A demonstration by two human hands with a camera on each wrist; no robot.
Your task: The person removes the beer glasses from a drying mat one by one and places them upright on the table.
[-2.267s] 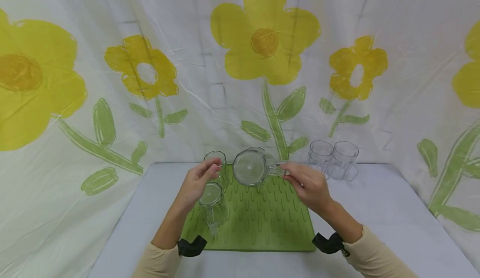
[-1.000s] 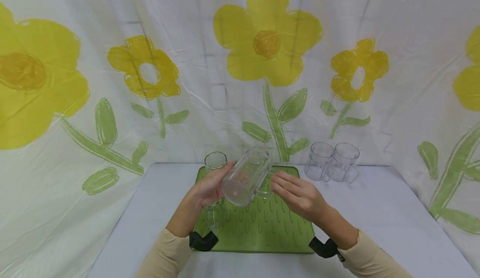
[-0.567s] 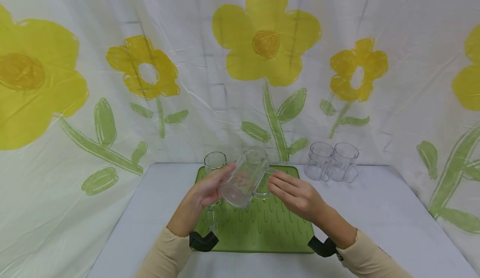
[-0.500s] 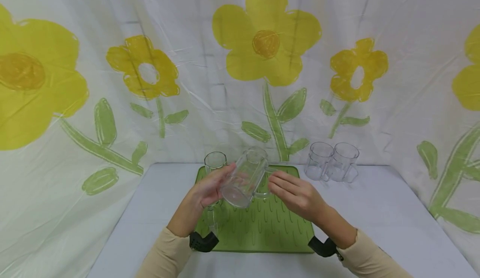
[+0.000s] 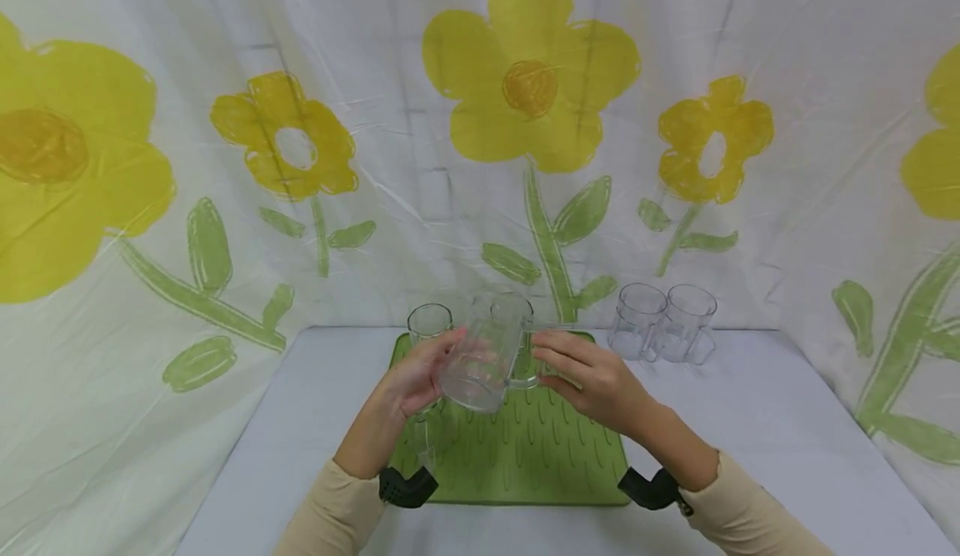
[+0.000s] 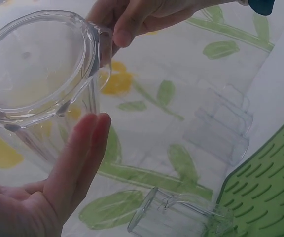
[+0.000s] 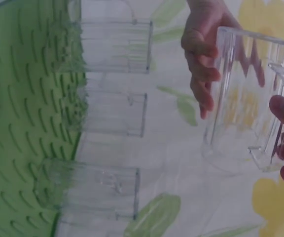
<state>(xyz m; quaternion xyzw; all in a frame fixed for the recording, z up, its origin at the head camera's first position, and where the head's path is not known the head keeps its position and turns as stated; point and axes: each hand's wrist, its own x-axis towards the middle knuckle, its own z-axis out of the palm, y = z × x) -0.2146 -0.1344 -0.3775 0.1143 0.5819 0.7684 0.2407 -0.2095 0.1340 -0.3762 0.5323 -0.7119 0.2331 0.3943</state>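
Observation:
Above the green ridged mat (image 5: 525, 456) a clear glass mug (image 5: 480, 373) is held in the air, tilted, with its round base toward the lower left. My left hand (image 5: 412, 377) cups its body from the left; some fingers show through the glass. In the left wrist view, the mug's base (image 6: 33, 64) faces the camera above the left fingers. My right hand (image 5: 596, 377) holds the handle (image 7: 275, 128), thumb on one side and fingers on the other. Below the left hand, another glass mug (image 5: 423, 439) stands on the mat, largely hidden.
At the mat's back left stands a glass mug (image 5: 430, 320), partly covered by the left hand. Another rim shows behind the held mug. Two more mugs, left (image 5: 637, 323) and right (image 5: 686, 323), stand on the white table (image 5: 750, 423). A flowered curtain (image 5: 375, 122) hangs behind.
My left hand, earlier apart from the mug, has come round its body. The mug has turned from base-on to a slant. Lately it tips slightly, and the right fingers shift on the handle.

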